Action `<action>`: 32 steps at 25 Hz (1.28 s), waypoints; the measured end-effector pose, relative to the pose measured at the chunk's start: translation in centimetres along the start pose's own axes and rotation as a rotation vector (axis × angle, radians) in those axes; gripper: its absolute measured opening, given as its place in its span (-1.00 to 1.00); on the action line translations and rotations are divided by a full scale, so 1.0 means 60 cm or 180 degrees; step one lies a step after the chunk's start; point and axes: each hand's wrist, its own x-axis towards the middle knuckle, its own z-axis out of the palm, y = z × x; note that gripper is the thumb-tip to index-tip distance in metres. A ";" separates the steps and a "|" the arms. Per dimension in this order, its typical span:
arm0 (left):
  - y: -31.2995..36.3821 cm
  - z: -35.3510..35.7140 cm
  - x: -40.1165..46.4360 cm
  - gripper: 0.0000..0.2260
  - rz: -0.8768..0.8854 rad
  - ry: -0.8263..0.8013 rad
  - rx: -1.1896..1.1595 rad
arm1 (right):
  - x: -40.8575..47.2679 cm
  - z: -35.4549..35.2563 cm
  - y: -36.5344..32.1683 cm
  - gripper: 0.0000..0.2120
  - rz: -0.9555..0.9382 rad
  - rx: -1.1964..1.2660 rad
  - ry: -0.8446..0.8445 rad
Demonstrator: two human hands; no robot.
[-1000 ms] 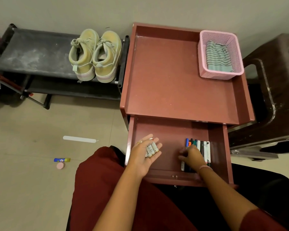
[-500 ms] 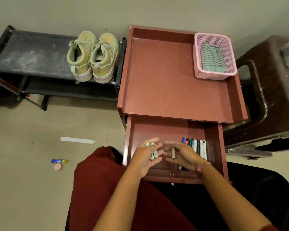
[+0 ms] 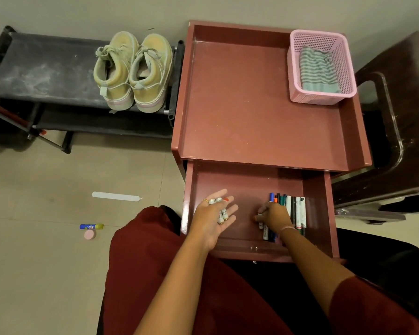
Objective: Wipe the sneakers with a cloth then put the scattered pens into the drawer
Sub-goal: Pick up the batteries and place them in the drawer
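Red cabinet top [image 3: 240, 105], pink basket [image 3: 348, 76] at corner, black rack [image 3: 46, 71] bearing sneakers [image 3: 133, 73]

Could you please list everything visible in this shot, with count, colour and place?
sneakers: two, beige, on the rack
shoe rack: one, black, left
cabinet: one, maroon, centre
drawer: one, maroon, pulled open
basket: one, pink, cabinet top
cloth: one, striped grey, in basket
pens: several, mixed colours, drawer right; a few more in left palm
glue stick: one, blue-yellow, floor
pink disc: one, floor
white strip: one, floor
chair: one, dark brown, right
hands: left palm up carrying pens; right gripping a pen
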 end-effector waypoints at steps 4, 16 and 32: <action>0.001 0.000 -0.001 -0.77 -0.0005 0.0007 0.0003 | -0.010 0.003 0.015 -0.89 -0.0415 -0.1264 0.0189; -0.001 0.013 -0.016 -0.76 -0.0302 -0.0305 0.0474 | -0.086 -0.044 -0.084 -0.65 -0.0199 0.2972 -0.1770; 0.009 0.004 -0.010 -0.76 -0.0020 0.0127 0.0032 | -0.003 -0.002 -0.021 -0.78 -0.0238 0.0081 -0.0019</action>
